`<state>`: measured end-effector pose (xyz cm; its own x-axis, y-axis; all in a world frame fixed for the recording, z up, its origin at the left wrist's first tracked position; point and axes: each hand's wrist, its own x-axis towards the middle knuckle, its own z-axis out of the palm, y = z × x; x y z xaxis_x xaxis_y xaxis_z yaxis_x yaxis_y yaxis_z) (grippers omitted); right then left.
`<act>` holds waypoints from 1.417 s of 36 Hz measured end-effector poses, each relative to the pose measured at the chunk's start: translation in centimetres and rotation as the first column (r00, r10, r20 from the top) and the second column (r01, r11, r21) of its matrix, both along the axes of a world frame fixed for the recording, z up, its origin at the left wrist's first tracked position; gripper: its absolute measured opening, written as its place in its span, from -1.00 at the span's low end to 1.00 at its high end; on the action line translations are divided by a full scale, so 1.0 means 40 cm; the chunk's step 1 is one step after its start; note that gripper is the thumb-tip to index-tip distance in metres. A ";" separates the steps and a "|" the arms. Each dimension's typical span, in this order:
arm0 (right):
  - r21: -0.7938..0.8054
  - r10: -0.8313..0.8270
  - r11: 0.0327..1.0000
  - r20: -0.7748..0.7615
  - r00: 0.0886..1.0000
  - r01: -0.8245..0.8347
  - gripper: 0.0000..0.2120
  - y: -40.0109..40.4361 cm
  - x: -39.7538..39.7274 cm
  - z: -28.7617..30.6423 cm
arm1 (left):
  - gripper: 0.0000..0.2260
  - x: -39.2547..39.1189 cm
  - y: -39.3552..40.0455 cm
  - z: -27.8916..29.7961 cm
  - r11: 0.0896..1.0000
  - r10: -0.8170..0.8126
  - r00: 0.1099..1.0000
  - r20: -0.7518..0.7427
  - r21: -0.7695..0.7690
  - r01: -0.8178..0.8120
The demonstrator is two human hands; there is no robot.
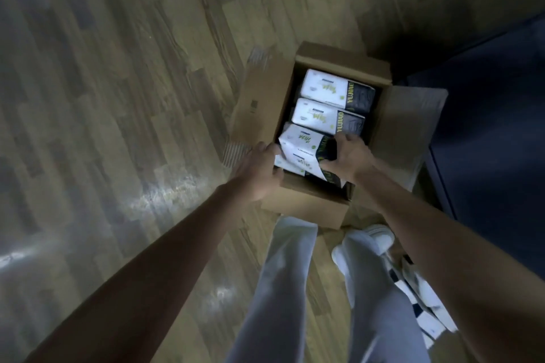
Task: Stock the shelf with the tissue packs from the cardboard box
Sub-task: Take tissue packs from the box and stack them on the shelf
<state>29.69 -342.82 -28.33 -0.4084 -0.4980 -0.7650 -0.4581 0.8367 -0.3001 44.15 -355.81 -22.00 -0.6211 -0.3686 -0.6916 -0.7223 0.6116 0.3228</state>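
Wood-plank floor (pixel 118 97), glare patches; open cardboard box (pixel 265 103) upon it; left hand (pixel 259 169) and right hand (pixel 349 156) fingers grasping nearest tissue pack (pixel 300 150).

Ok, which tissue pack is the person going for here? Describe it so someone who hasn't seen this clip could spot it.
Find the open cardboard box on the wooden floor. Tissue packs lie in a row inside. The one meant is the nearest tissue pack, held between the left hand and right hand; unlike the two flat packs beyond, it is tilted up.
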 end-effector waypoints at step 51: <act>-0.740 -0.591 0.015 0.536 0.602 0.673 -0.46 0.598 -0.293 1.503 | -0.84 -0.590 0.334 1.309 0.586 0.595 0.598 -0.537 0.799 0.134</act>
